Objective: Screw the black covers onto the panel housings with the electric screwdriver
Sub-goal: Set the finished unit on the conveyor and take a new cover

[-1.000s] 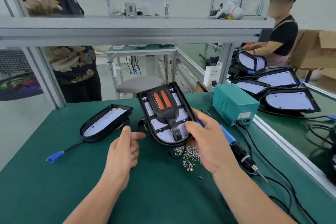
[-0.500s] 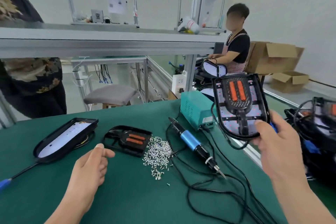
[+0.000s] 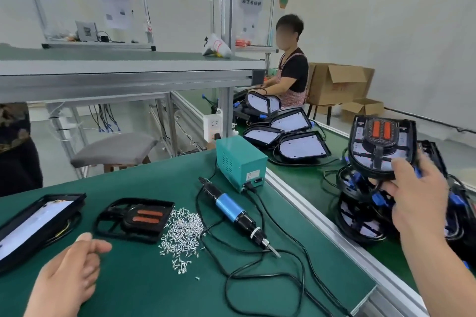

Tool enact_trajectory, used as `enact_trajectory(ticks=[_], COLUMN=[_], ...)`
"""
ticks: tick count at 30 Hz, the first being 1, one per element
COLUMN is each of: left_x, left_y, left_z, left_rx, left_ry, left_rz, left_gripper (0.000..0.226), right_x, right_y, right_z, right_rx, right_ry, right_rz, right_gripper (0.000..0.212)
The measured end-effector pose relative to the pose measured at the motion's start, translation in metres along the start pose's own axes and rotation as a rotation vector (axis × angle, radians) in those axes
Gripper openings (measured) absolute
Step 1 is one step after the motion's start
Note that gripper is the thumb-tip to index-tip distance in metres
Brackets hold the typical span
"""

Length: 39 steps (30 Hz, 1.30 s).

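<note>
The right hand grips a covered panel housing over the stack right of the electric screwdriver. The left hand, loosely curled and empty, rests nearest the next black cover, just left of the screws.

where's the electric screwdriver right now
The electric screwdriver lies unheld on the green mat, centre of the head view, between the screw pile and the teal power box.

Black cover flat near bench's left edge; electric screwdriver lying mid-bench; covered housing held tilted beyond right edge.
</note>
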State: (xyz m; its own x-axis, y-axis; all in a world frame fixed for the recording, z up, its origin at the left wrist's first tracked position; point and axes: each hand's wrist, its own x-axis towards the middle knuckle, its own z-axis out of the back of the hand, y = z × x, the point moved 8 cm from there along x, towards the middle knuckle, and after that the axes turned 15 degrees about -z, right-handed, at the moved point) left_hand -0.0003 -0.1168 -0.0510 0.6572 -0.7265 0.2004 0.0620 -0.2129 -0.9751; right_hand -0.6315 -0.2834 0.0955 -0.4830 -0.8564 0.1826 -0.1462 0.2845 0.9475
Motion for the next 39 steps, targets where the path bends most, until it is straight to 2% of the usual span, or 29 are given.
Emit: enact_trajectory(ticks=[3, 7, 13, 16, 19, 21, 22, 26, 30, 39], left_x=[0.003, -0.001, -0.001, -0.002, 0.0, 0.001, 0.001, 0.002, 0.002, 0.0], left_y=[0.004, 0.002, -0.004, -0.003, -0.001, 0.0, 0.002, 0.002, 0.004, 0.001], left_z=[0.001, 0.003, 0.001, 0.001, 0.003, 0.004, 0.005, 0.005, 0.005, 0.003], left_rx=[-0.002, -0.01, -0.032, -0.031, -0.035, -0.027, -0.026, -0.044, -0.057, -0.052], left_ry=[0.035, -0.013, -0.007, -0.004, -0.011, -0.015, -0.015, -0.021, -0.025, 0.002], left_rz=[0.051, -0.044, -0.089, -0.1, -0.099, -0.091, -0.084, -0.083, -0.066, -0.073], left_gripper=[0.045, 0.045, 0.054, 0.053, 0.055, 0.056, 0.056, 0.058, 0.062, 0.06], right_x=[0.01, 0.022, 0.039, 0.043, 0.05, 0.058, 0.06, 0.055, 0.05, 0.083], right_y=[0.007, 0.017, 0.031, 0.034, 0.035, 0.036, 0.038, 0.054, 0.056, 0.036], right_z=[0.006, 0.013, 0.024, 0.028, 0.031, 0.03, 0.03, 0.013, -0.003, -0.034], right_rx=[0.032, 0.088, 0.046, 0.025, -0.092, -0.18, -0.231, -0.506, -0.666, -1.118], right_ry=[-0.038, -0.063, -0.063, -0.049, -0.028, -0.013, -0.031, -0.03, -0.035, -0.016], right_rz=[-0.001, -0.021, -0.055, -0.079, -0.135, -0.146, -0.132, 0.052, 0.157, 0.141], right_gripper=[0.029, 0.035, 0.048, 0.046, 0.037, 0.049, 0.057, 0.046, 0.053, 0.08])
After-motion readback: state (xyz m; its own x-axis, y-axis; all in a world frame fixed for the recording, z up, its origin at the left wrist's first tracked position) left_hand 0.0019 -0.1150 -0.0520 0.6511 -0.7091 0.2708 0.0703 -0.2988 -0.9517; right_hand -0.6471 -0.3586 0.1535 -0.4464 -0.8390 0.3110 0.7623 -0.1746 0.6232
